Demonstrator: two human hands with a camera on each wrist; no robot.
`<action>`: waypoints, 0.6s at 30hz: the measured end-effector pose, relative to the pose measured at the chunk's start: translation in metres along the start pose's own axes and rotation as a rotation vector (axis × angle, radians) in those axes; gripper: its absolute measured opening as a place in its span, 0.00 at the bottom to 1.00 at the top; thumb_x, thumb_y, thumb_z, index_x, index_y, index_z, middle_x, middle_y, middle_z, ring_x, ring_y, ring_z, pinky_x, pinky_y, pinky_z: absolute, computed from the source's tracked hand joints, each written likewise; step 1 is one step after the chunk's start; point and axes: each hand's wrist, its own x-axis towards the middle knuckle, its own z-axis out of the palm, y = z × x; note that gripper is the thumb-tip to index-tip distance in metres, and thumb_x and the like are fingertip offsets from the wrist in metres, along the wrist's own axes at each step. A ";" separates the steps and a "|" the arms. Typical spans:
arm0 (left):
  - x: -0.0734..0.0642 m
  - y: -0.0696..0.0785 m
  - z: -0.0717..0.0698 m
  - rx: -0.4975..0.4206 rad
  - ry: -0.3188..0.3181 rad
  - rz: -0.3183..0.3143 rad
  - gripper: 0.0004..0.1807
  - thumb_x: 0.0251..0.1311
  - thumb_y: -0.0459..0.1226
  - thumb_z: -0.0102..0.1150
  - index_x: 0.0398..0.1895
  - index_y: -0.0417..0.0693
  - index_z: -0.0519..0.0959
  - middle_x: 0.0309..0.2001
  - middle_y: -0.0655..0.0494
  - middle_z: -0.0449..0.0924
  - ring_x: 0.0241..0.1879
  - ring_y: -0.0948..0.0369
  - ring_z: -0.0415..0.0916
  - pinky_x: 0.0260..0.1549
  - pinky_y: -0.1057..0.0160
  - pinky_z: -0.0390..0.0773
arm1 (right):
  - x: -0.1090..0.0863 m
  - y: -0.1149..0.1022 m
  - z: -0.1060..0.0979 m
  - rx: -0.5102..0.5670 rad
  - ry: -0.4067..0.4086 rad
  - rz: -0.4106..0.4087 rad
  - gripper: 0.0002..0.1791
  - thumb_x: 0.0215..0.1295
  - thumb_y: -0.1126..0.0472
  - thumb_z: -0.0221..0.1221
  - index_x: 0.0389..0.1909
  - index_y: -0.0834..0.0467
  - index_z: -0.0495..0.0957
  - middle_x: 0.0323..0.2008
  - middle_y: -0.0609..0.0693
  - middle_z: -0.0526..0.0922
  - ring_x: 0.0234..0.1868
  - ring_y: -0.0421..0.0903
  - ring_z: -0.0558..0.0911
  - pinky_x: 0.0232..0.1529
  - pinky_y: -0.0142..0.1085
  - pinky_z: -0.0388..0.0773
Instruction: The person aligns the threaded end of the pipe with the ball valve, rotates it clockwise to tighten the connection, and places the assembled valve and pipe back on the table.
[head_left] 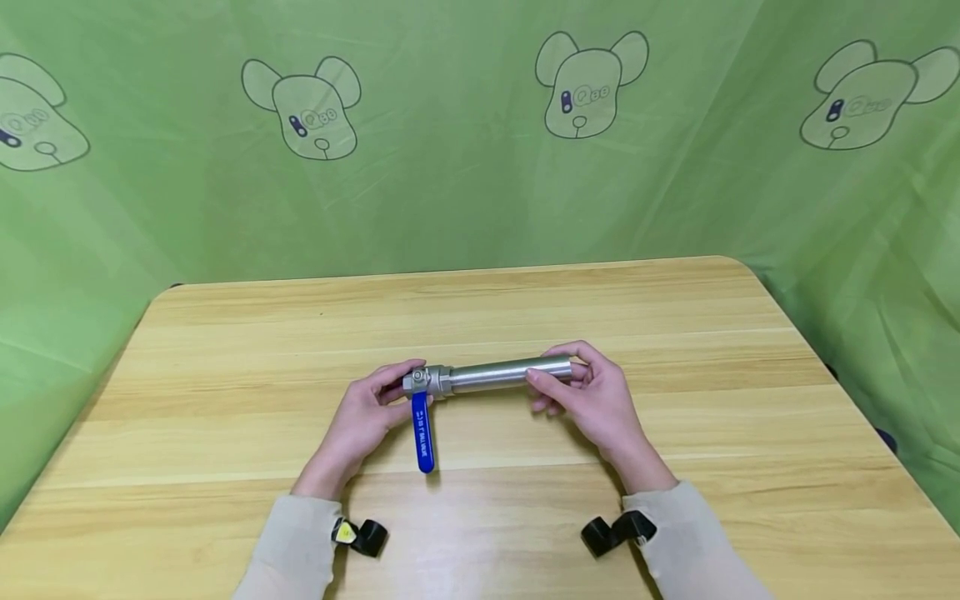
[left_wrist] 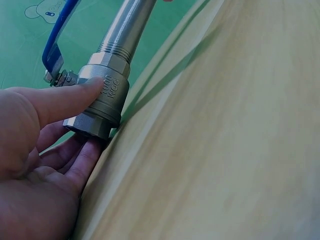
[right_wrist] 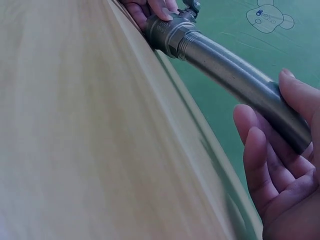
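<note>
A steel ball valve (head_left: 438,381) with a blue lever handle (head_left: 423,433) is joined to a smooth metal pipe (head_left: 495,375), whose threaded end enters the valve. My left hand (head_left: 367,412) grips the valve body at its outer end, thumb across the side and fingers behind. In the left wrist view the thumb lies over the raised lettering on the valve (left_wrist: 112,85). The pipe's far end is held by my right hand (head_left: 600,400), thumb on the near side and fingers behind it. The right wrist view shows the pipe (right_wrist: 240,80) between thumb and fingers. The blue lever points toward me.
A wood-grain table (head_left: 480,517) lies under both hands. Green cloth (head_left: 450,192) printed with cartoon animal heads hangs behind it and at both sides. Black camera mounts (head_left: 371,537) sit at the cuffs of the light sleeves.
</note>
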 end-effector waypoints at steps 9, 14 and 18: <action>0.000 0.000 0.000 0.001 0.003 -0.001 0.33 0.65 0.27 0.71 0.73 0.53 0.79 0.75 0.47 0.75 0.72 0.47 0.78 0.65 0.66 0.83 | 0.001 0.000 0.001 -0.022 0.023 0.040 0.21 0.68 0.58 0.74 0.55 0.62 0.78 0.27 0.50 0.91 0.22 0.44 0.88 0.26 0.37 0.90; 0.000 0.000 0.000 -0.004 0.004 -0.002 0.33 0.65 0.26 0.70 0.73 0.53 0.79 0.75 0.46 0.75 0.73 0.47 0.77 0.65 0.64 0.83 | 0.000 -0.001 0.001 -0.053 0.042 0.070 0.19 0.68 0.54 0.74 0.47 0.60 0.77 0.22 0.48 0.89 0.19 0.44 0.87 0.22 0.35 0.86; 0.000 0.000 0.000 -0.009 0.002 -0.002 0.33 0.65 0.26 0.70 0.73 0.52 0.79 0.75 0.46 0.75 0.73 0.47 0.77 0.65 0.64 0.83 | 0.000 -0.001 0.001 -0.086 0.048 0.093 0.20 0.69 0.50 0.74 0.43 0.59 0.75 0.19 0.46 0.88 0.19 0.45 0.87 0.22 0.35 0.86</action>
